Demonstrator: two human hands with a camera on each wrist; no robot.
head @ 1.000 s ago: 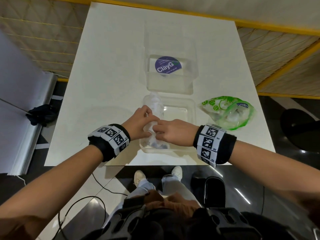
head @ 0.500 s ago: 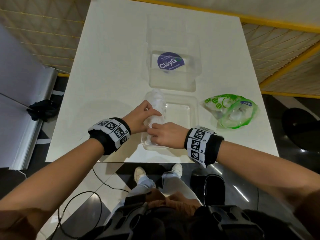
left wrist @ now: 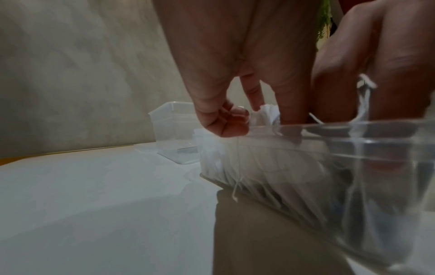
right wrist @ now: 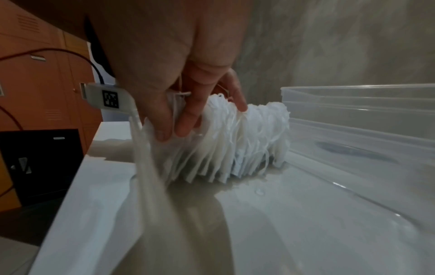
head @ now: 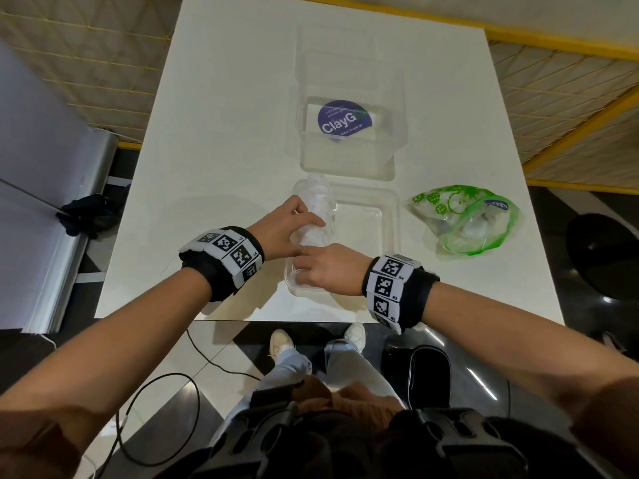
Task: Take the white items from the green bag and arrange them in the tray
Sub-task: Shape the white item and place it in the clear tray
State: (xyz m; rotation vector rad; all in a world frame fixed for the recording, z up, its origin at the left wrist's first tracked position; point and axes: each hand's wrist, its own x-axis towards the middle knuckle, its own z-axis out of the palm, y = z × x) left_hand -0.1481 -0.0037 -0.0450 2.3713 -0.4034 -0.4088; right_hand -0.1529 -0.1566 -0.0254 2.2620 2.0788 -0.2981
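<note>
Left hand [head: 287, 226] curls over the far part of a row of white items [head: 320, 205], thin sachets with strings, stood on edge along the left side of the clear tray [head: 387, 216]. Right hand [head: 325, 271] presses fingertips [right wrist: 183, 128] into the near end of the row, fingers bent around the sachets, squeezing the stack together. Clear lidded box [head: 345, 140] with a purple label sits just behind the tray. Green bag [head: 463, 219] lies right of the tray, more white pieces visible inside, so task looks partway. Risk: releasing pressure likely lets the row fan out or topple; loose strings could snag fingers and drag sachets out. Worktop [head: 221, 140] is white and glossy; yellow-edged netting beyond, dark tiled floor below.
</note>
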